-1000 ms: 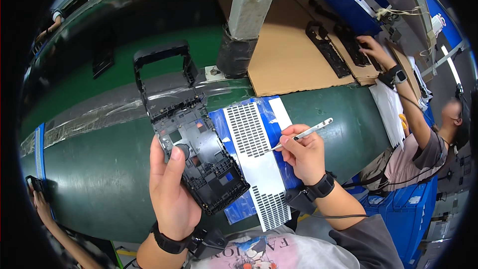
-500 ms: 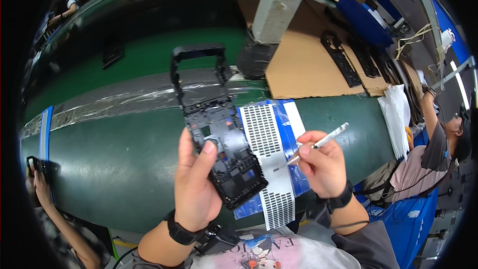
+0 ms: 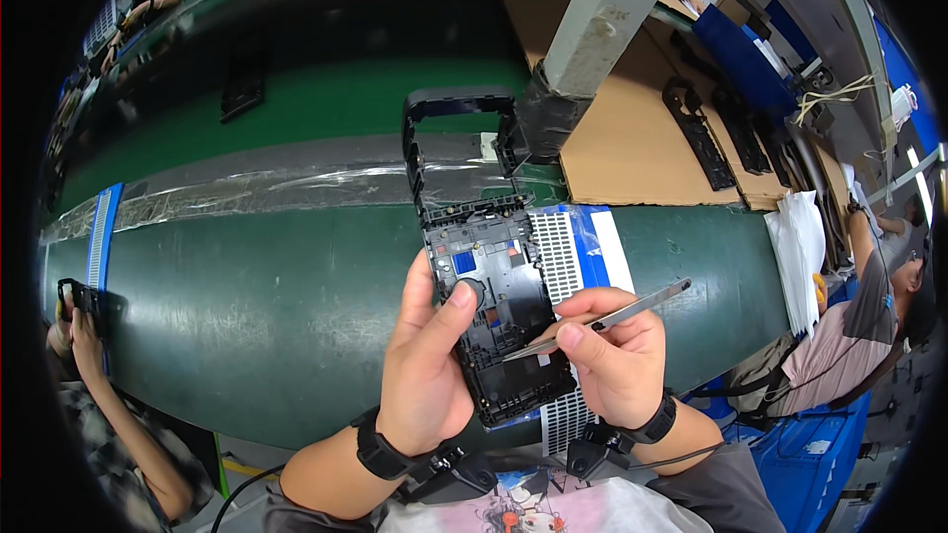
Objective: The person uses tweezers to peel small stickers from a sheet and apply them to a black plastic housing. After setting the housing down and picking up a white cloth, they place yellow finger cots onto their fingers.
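Observation:
A black plastic housing (image 3: 509,286) with an open frame at its far end is held tilted above the table. My left hand (image 3: 423,367) grips its left side, thumb lying on the inner face. In my right hand (image 3: 624,360), metal tweezers (image 3: 647,302) are pinched between thumb and fingers. Their tips reach over the lower part of the housing; whether they hold anything is too small to tell. Partly hidden behind the housing lies a white sheet of small dark labels (image 3: 559,249) on blue backing (image 3: 590,255).
A grey post (image 3: 597,39) rises beyond the housing. Cardboard (image 3: 632,153) at the right bears black plastic parts (image 3: 696,133), with white bags (image 3: 795,242) beside it. Another black part (image 3: 242,79) lies on the green surface. Co-workers sit left and right.
My right hand has brought the tweezers left, from over the label sheet to over the housing. The housing appears farther right in view, still in my left hand.

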Action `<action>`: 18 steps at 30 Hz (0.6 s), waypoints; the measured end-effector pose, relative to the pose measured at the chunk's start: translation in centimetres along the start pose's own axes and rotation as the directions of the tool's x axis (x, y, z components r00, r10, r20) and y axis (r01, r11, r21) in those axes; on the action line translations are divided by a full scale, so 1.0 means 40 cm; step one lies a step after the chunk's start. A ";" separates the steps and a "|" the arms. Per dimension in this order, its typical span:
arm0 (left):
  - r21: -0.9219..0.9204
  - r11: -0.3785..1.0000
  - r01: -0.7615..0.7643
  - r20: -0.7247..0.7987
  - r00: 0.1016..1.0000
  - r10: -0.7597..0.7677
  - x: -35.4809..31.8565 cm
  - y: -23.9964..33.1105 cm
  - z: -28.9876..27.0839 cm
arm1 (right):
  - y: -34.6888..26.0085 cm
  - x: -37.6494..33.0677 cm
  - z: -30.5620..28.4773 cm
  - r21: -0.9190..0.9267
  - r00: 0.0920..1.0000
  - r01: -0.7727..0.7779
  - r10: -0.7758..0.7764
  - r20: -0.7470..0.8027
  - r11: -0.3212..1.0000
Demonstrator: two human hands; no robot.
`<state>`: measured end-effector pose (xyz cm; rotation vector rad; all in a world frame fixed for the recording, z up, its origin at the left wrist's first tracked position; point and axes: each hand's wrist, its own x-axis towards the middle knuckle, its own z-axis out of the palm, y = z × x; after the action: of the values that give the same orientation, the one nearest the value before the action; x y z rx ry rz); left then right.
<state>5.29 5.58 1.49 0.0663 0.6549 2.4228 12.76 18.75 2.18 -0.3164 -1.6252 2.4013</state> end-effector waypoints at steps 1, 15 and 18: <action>0.005 1.000 0.003 -0.001 1.000 -0.003 0.000 0.000 -0.001 | -0.001 -0.001 0.001 -0.012 1.000 -0.005 0.005 0.002 1.000; 0.009 1.000 -0.015 -0.006 1.000 0.015 -0.001 0.000 0.006 | 0.008 0.008 0.000 -0.063 1.000 0.009 -0.007 0.026 0.998; 0.017 0.999 -0.030 -0.016 0.999 0.030 0.001 -0.001 0.000 | 0.011 0.010 0.000 -0.083 1.000 0.014 -0.012 0.024 0.996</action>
<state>5.29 5.65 1.47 0.0641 0.6867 2.4486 12.34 18.71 1.77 -0.2924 -1.7351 2.3412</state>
